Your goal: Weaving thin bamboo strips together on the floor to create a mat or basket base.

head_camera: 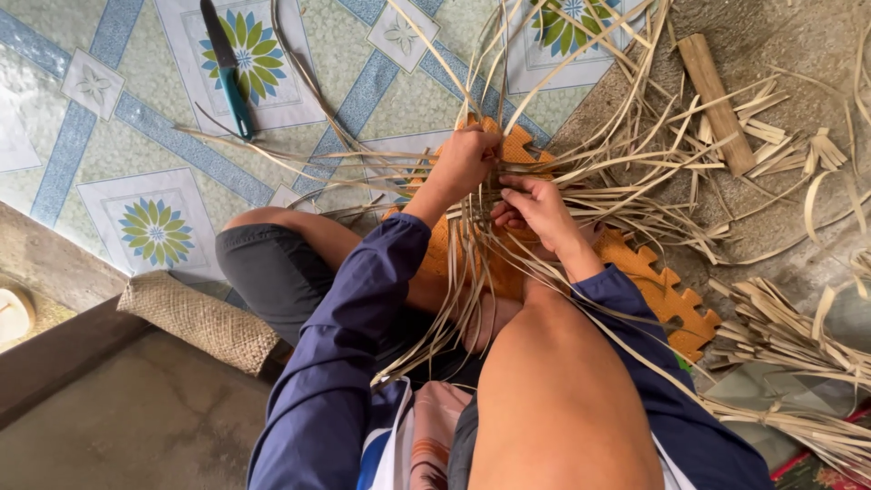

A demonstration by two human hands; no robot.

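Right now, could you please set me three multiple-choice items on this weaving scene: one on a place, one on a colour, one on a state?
1. Where does the knife lie?
A. On the patterned tile floor, up and to the left of the hands
B. On the orange foam mat
C. In the person's lap

2. What colour is the foam mat under the work?
A. Green
B. Orange
C. White

3. What are the left hand and right hand doing?
A. Resting flat on the floor
B. Holding the knife
C. Both closed on the pale strips

Answers:
1. A, since its teal handle and dark blade rest on the tiles, apart from both hands.
2. B, since its jigsaw edge shows orange beside the knee.
3. C, since fingers of both curl around strips where they cross.
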